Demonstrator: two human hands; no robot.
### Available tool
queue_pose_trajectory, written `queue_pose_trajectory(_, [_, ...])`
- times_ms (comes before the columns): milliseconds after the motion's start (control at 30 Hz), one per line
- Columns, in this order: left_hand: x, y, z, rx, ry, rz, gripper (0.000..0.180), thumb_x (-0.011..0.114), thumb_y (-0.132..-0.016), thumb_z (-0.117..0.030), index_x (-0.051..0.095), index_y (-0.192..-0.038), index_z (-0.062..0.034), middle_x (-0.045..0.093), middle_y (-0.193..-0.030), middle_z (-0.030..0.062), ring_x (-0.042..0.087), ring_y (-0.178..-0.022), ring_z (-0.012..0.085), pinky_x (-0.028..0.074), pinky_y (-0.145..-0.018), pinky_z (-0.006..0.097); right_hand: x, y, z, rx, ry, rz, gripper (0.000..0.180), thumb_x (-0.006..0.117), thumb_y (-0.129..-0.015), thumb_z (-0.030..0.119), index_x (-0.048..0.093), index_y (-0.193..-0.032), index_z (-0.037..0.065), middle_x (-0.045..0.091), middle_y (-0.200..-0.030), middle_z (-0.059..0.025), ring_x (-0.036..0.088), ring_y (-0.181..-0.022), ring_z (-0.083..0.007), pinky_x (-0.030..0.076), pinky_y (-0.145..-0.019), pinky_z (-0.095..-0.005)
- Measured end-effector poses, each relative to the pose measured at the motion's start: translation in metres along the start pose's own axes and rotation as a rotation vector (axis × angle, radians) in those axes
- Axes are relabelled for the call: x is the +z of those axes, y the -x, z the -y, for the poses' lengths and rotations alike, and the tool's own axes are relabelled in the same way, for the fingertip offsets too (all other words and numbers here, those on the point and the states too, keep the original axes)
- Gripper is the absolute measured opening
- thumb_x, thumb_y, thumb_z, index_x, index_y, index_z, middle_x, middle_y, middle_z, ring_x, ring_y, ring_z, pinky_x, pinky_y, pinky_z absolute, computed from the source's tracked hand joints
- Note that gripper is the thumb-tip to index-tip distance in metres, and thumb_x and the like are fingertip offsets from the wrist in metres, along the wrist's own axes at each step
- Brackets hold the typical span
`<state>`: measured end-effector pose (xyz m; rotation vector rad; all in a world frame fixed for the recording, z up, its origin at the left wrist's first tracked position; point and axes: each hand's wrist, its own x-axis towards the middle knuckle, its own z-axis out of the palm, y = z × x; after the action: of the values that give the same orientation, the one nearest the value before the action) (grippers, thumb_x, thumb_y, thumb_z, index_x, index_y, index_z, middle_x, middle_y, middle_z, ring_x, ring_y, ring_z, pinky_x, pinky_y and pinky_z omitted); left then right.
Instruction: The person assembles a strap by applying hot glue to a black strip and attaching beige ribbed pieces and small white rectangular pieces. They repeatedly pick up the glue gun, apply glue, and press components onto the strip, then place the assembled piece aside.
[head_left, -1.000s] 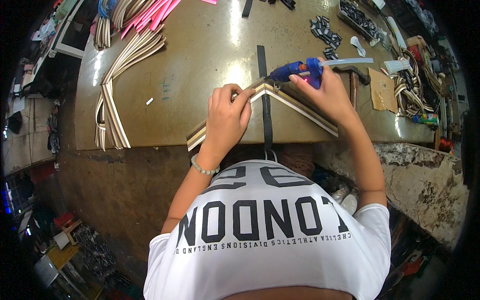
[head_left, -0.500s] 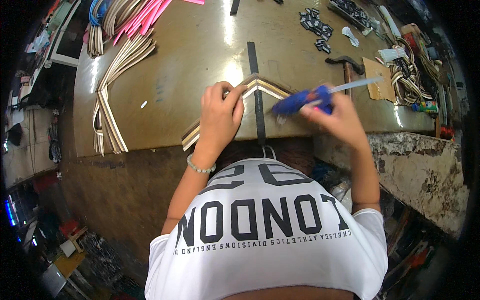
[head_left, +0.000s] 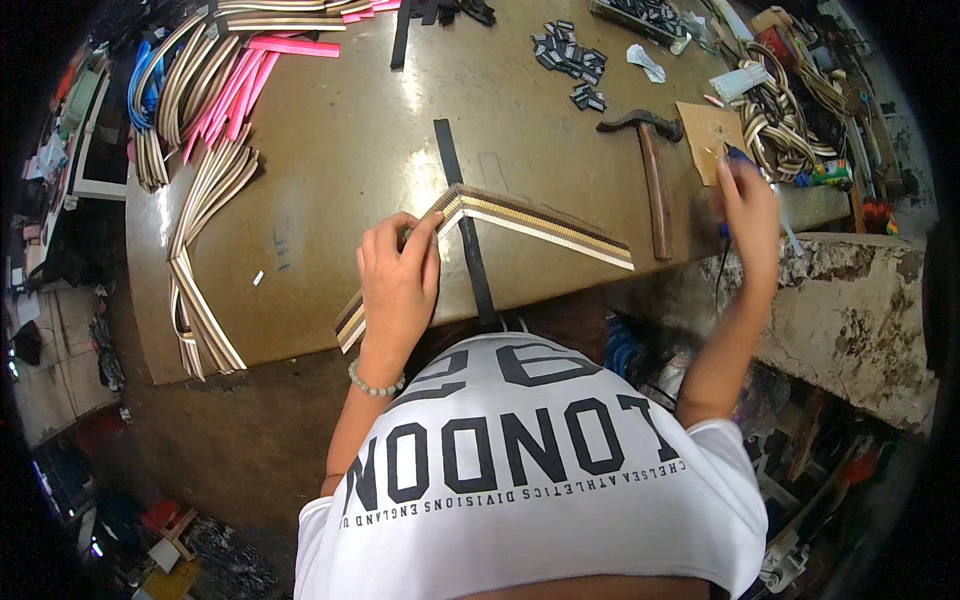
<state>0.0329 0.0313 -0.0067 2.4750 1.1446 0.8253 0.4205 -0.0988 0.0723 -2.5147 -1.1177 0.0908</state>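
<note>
Left hand [head_left: 395,275] rests on the bent striped strip [head_left: 540,228], left of its bend; the bend lies across a black strip [head_left: 477,265] on the table [head_left: 330,220]. Right hand [head_left: 748,210] holds a blue glue gun [head_left: 738,154], partly hidden, near the cardboard [head_left: 706,130]. Hammer [head_left: 655,190] lies left of the cardboard.

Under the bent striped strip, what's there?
A black strap passes beneath the bend of the striped strip, showing on both sides, on the table. The stretch directly beneath is covered; the left hand also hides part.
</note>
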Motion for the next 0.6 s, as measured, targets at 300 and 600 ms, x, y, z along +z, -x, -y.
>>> queue_pose_trajectory(300, [0.000, 0.000, 0.007, -0.050, 0.154, -0.058, 0.021, 0.069, -0.084, -0.005, 0.072, -0.104, -0.0086, 0.061, -0.099, 0.0070, 0.053, -0.087, 0.0247, 0.044, -0.080, 0.037, 0.129, -0.207, -0.008, -0.558, 0.010, -0.159, 0.021, 0.069, -0.085, 0.019, 0.073, -0.101, 0.006, 0.069, -0.101, -0.0189, 0.065, -0.098, -0.0384, 0.050, -0.087, -0.0439])
queue_pose_trajectory(600, [-0.016, -0.006, -0.005, -0.091, 0.316, -0.199, 0.017, 0.067, -0.088, -0.006, 0.072, -0.104, -0.0044, 0.065, -0.096, 0.0091, 0.058, -0.084, 0.0196, 0.047, -0.075, 0.032, 0.075, -0.128, 0.066, -0.697, -0.087, -0.679, 0.015, 0.064, -0.089, 0.011, 0.070, -0.102, 0.007, 0.065, -0.103, -0.0135, 0.059, -0.099, -0.0346, 0.048, -0.086, -0.0449])
